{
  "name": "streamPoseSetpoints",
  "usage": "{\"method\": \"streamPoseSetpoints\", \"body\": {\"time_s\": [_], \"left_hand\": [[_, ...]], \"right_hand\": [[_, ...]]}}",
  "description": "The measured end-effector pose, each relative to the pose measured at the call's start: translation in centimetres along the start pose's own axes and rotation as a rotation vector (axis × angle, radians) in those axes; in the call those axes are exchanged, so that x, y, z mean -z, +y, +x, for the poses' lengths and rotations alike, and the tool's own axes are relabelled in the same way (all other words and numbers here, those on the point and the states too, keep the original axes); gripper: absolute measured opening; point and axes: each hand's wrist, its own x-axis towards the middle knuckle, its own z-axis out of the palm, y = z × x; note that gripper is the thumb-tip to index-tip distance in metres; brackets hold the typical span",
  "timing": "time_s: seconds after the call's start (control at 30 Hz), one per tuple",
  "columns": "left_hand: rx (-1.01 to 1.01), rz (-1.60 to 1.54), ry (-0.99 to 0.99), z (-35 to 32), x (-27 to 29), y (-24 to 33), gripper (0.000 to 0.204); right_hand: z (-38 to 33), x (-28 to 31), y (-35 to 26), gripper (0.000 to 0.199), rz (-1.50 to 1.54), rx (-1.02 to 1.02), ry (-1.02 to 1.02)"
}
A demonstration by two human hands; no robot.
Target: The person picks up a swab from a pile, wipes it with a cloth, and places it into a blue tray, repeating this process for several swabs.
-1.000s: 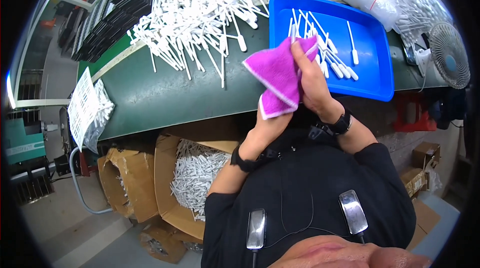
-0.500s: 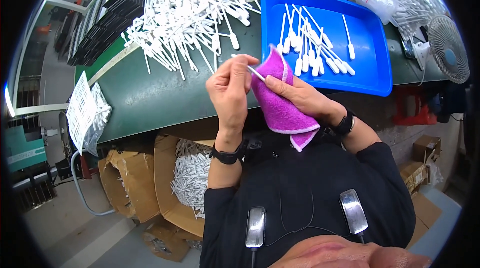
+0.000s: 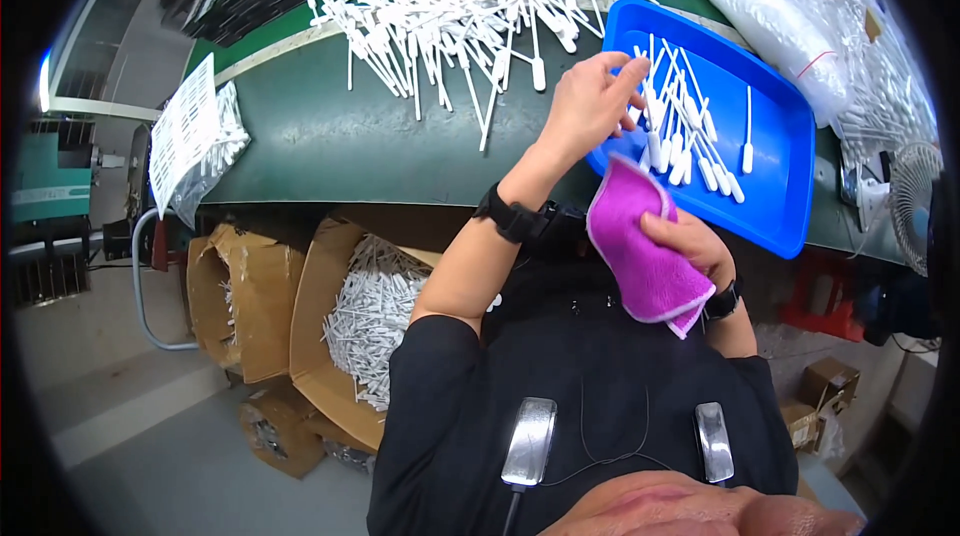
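My left hand (image 3: 592, 108) reaches over the left edge of the blue tray (image 3: 790, 206). Its thumb and fingers look apart beside a loose pile of white sticks with thick bulb-like ends (image 3: 690, 136); the nearest sticks are partly hidden behind the fingers. One more such stick (image 3: 748, 141) lies by itself to the right of the pile. In front of the tray, my right hand (image 3: 703, 244) is closed on a magenta towelling cloth (image 3: 635, 221), thumb on top. The cloth is folded and pale-edged, and I see no stick in it.
A large heap of the same white sticks (image 3: 440, 6) covers the back of the green table (image 3: 330, 151). A bagged bundle with a printed sheet (image 3: 185, 136) lies at left. Below stands a carton of sticks (image 3: 375, 326). Clear plastic bags (image 3: 760, 11) and a fan (image 3: 910, 201) are at right.
My left hand has left the cloth, where it held a white stick, and moved right and away to the tray. My right hand still holds the cloth, now flapped over. The view has shifted.
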Motion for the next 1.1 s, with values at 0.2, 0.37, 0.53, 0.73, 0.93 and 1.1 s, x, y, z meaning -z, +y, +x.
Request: {"method": "streamPoseSetpoints", "body": {"time_s": [0.2, 0.37, 0.53, 0.73, 0.93, 1.1], "left_hand": [[0.024, 1.283, 0.277, 0.6, 7.3, -1.4, 0.03], [-0.025, 1.267, 0.182, 2.2, 9.8, -3.6, 0.028], [-0.059, 1.24, 0.22, 2.6, 9.2, -3.7, 0.026], [-0.33, 1.224, 0.189, 3.8, 9.1, -5.0, 0.024], [-0.268, 1.051, 0.257, -0.2, 9.3, -1.4, 0.017], [-0.045, 0.462, 0.415, -5.0, 9.1, 0.4, 0.013]], "right_hand": [[0.7, 1.5, -0.6, 0.038, 0.276, 0.108, 0.125], [1.6, -0.4, -1.1, 0.037, 0.276, 0.147, 0.103], [2.0, -0.7, -1.6, 0.036, 0.329, 0.129, 0.115], [2.2, -1.2, -1.3, 0.037, 0.358, 0.16, 0.136], [1.8, -1.3, -1.8, 0.035, 0.395, 0.229, 0.17], [2.0, -0.8, -1.6, 0.034, 0.407, 0.195, 0.167]]}}
